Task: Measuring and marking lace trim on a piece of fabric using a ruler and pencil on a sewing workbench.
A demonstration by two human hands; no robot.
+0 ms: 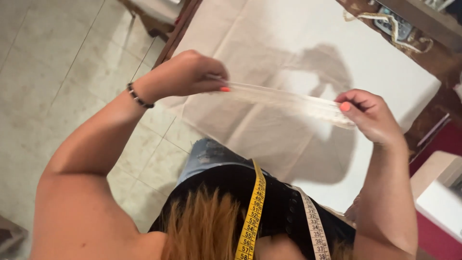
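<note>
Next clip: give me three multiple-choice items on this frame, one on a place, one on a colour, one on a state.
1. Where is the yellow measuring tape?
A. draped round the person's neck
B. on the floor
C. in the left hand

2. What colour is the cloth covering the table?
A. navy
B. cream
C. green

3. How is the narrow sheer whitish strip?
A. rolled up
B. crumpled on the table
C. stretched between both hands

Key: 1 A, it hangs down the chest; 2 B, pale cream throughout; 3 C, the left hand and right hand each pinch one end.
</note>
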